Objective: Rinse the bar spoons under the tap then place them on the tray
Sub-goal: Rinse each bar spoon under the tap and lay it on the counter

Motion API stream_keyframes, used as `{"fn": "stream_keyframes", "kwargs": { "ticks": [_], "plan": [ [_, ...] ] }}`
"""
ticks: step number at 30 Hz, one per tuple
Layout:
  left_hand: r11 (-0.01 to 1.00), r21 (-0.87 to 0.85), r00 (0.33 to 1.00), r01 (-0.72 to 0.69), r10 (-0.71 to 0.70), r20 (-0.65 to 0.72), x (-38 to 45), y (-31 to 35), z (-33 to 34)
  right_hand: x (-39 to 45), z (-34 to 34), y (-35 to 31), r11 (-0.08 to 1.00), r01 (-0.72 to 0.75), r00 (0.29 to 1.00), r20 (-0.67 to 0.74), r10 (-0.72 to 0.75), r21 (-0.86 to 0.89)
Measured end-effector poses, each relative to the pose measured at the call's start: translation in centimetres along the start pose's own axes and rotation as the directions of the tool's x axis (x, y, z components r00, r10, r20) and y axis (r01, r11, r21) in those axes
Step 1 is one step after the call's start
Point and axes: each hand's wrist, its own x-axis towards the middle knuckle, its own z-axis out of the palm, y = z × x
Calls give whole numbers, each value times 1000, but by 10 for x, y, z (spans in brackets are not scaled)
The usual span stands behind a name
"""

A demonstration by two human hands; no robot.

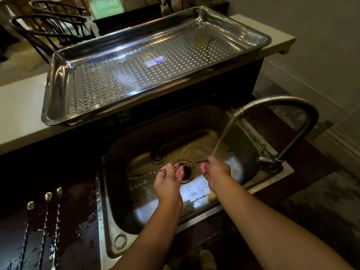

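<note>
head view: both hands hold one bar spoon (155,171) under running water (tap (276,106)).

The sink (120,211) sits at the centre, with the tap (288,121) at its 3 o'clock and the tray (58,98) on the raised bench (21,114) at its 12 o'clock. Three bar spoons (43,230) lie side by side on the lower bench at the sink's 9 o'clock. Over the drain (188,172), both hands (167,182) hold one spoon (148,173) crosswise, the right hand (216,170) under the water stream (222,137). Chairs (50,26) stand beyond the tray at 11 o'clock.
</note>
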Motion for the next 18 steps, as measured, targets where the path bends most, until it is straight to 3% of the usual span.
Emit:
{"fn": "stream_keyframes", "kwargs": {
  "ticks": [9, 18],
  "plan": [
    [999, -39, 1000, 13, -13, 9, -6, -5, 5, -20, 26, 20, 997, -26, 983, 185, 12, 78],
    [997, -35, 997, 66, -64, 48, -11, -17, 19, -15, 10, 10, 995, -9, 983, 182, -9, 100]
  ]
}}
